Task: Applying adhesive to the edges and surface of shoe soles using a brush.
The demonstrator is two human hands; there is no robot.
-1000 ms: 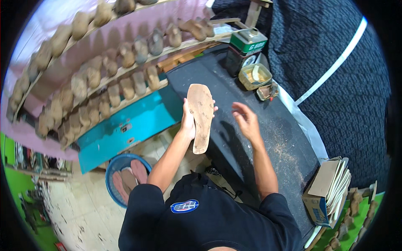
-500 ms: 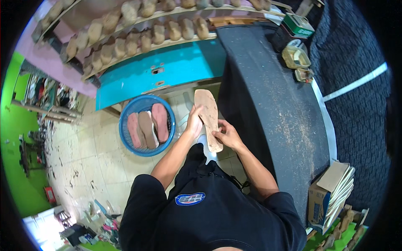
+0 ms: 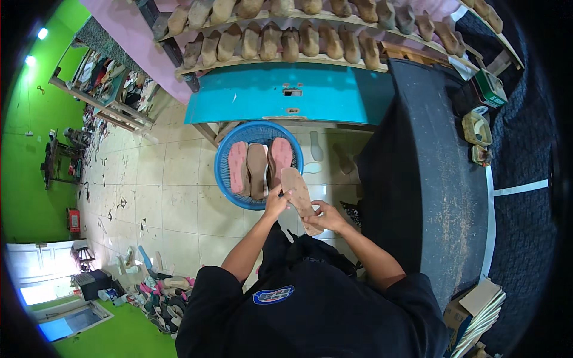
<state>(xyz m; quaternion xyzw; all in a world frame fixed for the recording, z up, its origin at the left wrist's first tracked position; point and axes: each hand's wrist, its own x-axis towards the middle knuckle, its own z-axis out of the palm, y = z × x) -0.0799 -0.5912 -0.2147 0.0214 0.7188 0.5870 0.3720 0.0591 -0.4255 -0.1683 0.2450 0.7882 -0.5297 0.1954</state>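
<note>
A tan shoe sole (image 3: 298,192) with darker spots is held tilted in front of me, between both hands. My left hand (image 3: 276,203) grips its left edge around the middle. My right hand (image 3: 326,216) pinches the narrower near end, fingers closed on the right edge. Just beyond the sole stands a round blue plastic basket (image 3: 222,182) on the floor. In it lie a pink sole (image 3: 237,167), a brown sole (image 3: 257,170) and another pink sole (image 3: 280,156), with whitish edges showing between them. The held sole covers a little of the basket's near right side.
To my right runs a long table (image 3: 412,179) under dark cloth, dusted with shavings. Wooden shoe lasts (image 3: 270,42) line shelves above a turquoise board (image 3: 250,89). A grey sole shape (image 3: 316,147) lies on the tiles. A cardboard box (image 3: 471,313) stands at the near right.
My view has swung left, so the basket and table sit farther right in it. The sole, still in both hands, has come closer to the basket and now overlaps its edge.
</note>
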